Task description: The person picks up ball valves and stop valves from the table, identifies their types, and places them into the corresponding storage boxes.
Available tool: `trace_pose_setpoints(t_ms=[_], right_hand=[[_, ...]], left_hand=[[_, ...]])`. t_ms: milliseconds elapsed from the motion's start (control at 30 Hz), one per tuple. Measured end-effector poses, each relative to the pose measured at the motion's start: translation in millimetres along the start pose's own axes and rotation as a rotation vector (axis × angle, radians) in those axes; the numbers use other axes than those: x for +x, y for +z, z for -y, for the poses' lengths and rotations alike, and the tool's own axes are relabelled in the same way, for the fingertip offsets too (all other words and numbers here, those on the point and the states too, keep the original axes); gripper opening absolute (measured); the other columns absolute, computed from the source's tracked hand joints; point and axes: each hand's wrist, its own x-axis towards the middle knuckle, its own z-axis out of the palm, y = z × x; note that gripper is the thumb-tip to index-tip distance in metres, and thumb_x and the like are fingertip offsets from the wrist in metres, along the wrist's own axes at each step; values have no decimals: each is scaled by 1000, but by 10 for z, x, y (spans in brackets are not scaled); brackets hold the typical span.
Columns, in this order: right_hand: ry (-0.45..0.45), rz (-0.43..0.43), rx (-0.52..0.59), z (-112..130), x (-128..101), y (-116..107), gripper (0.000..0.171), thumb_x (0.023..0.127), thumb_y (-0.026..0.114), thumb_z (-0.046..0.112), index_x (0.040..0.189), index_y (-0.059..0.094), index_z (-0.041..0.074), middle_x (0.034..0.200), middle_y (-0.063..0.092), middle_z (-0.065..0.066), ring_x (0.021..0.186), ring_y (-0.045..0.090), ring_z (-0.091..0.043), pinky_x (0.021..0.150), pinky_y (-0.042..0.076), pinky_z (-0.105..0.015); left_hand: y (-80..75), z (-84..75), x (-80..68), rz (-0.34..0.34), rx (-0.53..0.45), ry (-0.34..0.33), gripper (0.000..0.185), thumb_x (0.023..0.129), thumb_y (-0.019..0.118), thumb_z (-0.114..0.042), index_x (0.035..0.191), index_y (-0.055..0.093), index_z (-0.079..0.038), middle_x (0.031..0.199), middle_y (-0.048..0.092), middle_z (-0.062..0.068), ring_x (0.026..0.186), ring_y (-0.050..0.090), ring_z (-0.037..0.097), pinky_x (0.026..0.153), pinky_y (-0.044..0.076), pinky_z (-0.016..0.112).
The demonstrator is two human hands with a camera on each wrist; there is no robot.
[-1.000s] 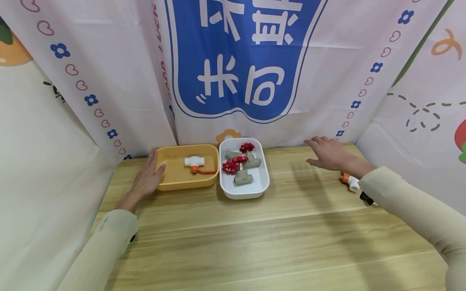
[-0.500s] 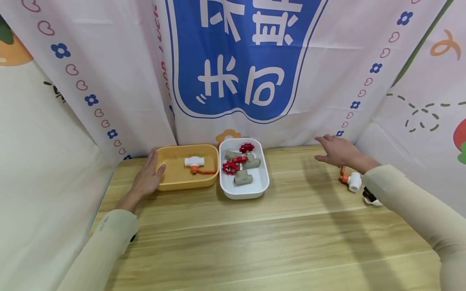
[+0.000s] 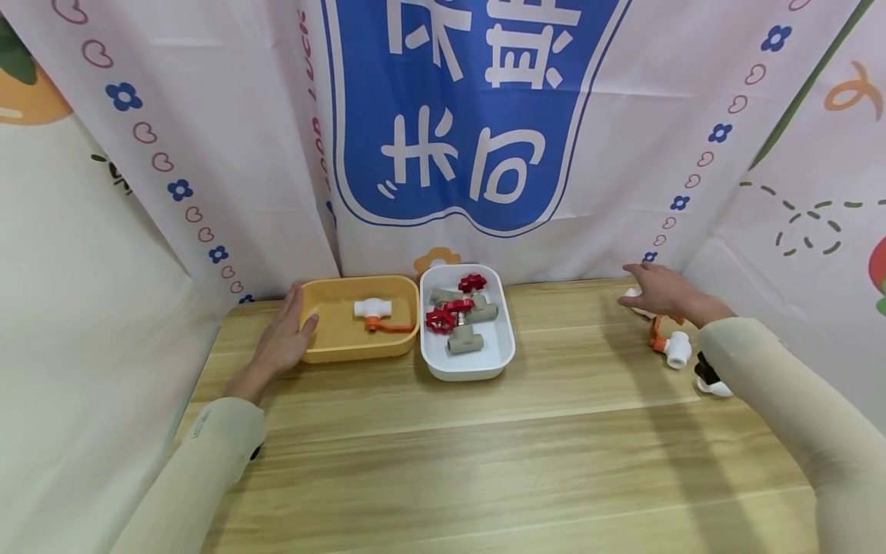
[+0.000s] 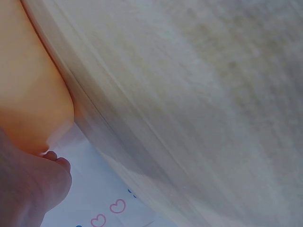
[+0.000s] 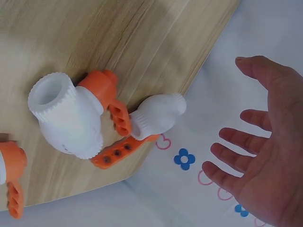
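Near the bench's far right corner my right hand (image 3: pixel 661 295) hovers with fingers spread, grasping nothing, over a white valve (image 5: pixel 71 118) with an orange handle; my left hand (image 3: pixel 280 344) rests flat against the yellow tray (image 3: pixel 332 350).

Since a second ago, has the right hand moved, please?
Yes. The right hand moved rightward, away from the white tray, toward the table's far right corner.

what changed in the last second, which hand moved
The right hand slid right, toward the table's far right corner, uncovering the white and orange valves; it hovers open and holds nothing. The left hand stayed resting against the yellow tray; both trays are unchanged.
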Motion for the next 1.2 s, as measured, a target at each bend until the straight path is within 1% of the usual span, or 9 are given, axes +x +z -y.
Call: trace_pose_setpoints(t_ms=[200,333,500,767,867,1000,1100,1200], right_hand=[[51,37,40,-128,29,31,85,100,70,44,155,38,-12,151,44,-44,133,48,-61,107,44,-73],[65,51,65,-206,64,76,88,100,71,46,154,37,-14,151,42,-44,135,46,-61,110,42,-72],[86,67,72,-263,69,115,89,100,70,47,155,36,-14,149,44,-45,134,47,-61,110,42,-72],[126,93,110,-340,63,166,86,100,70,38,156,32,-16,145,46,-47,131,48,-61,110,41,-73],[142,104,113,-383,71,210,87,99,71,35,156,31,-17,142,49,-46,129,50,-61,110,41,-73],[153,98,124,-414,82,275,85,97,72,32,154,33,-18,138,54,-44,125,55,-58,108,43,-72],[147,85,123,-429,99,317,84,95,74,31,152,36,-19,138,54,-45,123,55,-57,107,44,-70],[156,80,133,-450,115,357,84,95,74,29,151,37,-20,140,51,-45,124,52,-55,108,44,-69]], left_hand=[[8,12,0,-2,11,9,74,116,35,-30,166,-10,0,176,-14,18,163,-5,42,130,5,63],[9,29,-1,-4,10,12,74,115,36,-30,166,-9,0,176,-13,18,162,-4,43,130,5,63],[6,34,-4,-5,11,10,74,115,36,-29,166,-8,1,176,-13,17,163,-4,42,130,5,63],[2,27,-5,2,3,5,74,116,35,-30,166,-11,-2,176,-15,16,163,-7,40,131,3,62],[1,21,-3,2,8,7,74,116,35,-30,166,-11,-2,176,-14,16,163,-6,40,131,5,62],[-1,20,1,1,20,6,74,116,36,-30,166,-10,-1,176,-14,16,163,-5,41,130,6,63],[5,26,0,0,21,2,74,115,36,-30,166,-10,-2,176,-14,16,163,-5,41,130,6,63],[9,28,2,2,26,0,74,115,36,-30,166,-10,-2,176,-14,16,163,-4,42,130,6,63]])
